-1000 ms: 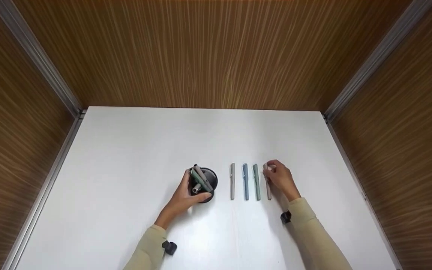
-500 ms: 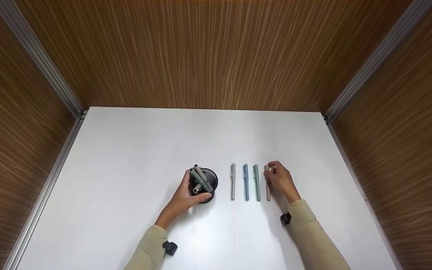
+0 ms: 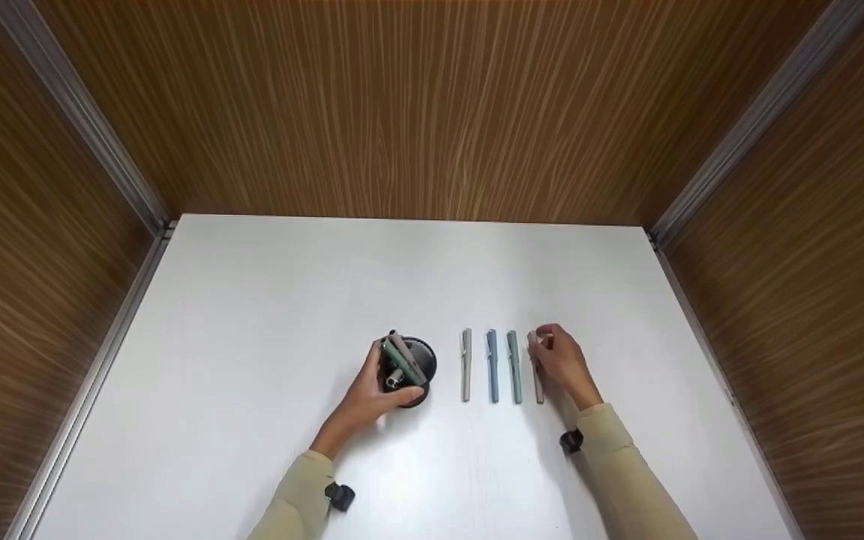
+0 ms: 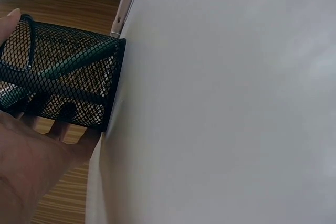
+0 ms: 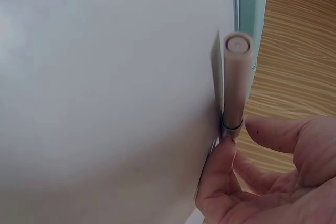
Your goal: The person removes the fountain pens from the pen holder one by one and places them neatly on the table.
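My left hand (image 3: 364, 394) curls round a black mesh pen holder (image 3: 423, 352), thumb on the near side. Inside it, a green pen (image 3: 399, 361) and a pinkish-grey pen lean across the top. The left wrist view shows the mesh wall (image 4: 79, 90) with my fingers beneath it. On the right, my right hand (image 3: 565, 365) pinches a pinkish-beige pen (image 3: 538, 388) lying on the table, near its clip end. In the right wrist view that pen (image 5: 238, 85) points its butt at the camera, between thumb and finger. A green pen (image 3: 515, 371) lies just left of it.
Further left in the same row are a blue pen (image 3: 493, 371) and a beige-grey pen (image 3: 466, 371), roughly parallel. The white table (image 3: 274, 285) is bounded by wood-grain panels (image 3: 402, 112) at the back and both sides, with metal rails at the corners.
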`<move>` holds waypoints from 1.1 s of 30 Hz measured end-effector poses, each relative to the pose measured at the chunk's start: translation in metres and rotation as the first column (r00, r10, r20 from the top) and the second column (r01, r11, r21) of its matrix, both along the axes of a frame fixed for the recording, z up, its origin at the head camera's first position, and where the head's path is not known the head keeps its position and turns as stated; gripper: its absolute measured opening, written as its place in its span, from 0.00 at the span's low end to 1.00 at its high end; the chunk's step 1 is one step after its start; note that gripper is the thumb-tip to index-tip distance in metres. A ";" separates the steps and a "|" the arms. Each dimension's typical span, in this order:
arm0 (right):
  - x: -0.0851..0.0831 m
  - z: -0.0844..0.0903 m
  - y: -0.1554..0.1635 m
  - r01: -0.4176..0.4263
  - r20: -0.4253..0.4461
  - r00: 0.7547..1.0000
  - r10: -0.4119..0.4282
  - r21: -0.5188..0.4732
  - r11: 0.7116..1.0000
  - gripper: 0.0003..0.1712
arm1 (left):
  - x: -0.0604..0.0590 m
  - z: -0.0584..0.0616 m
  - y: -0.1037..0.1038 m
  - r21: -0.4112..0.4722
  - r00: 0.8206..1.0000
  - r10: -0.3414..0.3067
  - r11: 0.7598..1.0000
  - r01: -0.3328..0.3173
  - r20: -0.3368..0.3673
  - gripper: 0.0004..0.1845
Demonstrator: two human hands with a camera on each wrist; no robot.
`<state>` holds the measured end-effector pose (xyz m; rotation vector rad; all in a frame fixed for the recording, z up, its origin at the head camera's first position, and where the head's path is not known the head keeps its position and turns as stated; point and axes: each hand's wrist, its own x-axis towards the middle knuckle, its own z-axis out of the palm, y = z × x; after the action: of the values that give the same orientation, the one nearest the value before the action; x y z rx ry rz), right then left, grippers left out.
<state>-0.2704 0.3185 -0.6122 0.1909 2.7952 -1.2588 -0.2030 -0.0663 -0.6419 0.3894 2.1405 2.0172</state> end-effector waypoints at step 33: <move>0.005 0.003 -0.002 0.038 -0.052 0.998 -0.039 -0.021 0.999 0.26 | -0.001 0.002 0.000 -0.033 1.000 0.011 0.999 -0.012 -0.026 0.63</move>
<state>-0.2657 0.3163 -0.6095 0.2145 2.8352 -1.3188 -0.2035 -0.0662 -0.6402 0.4007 2.1930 1.9908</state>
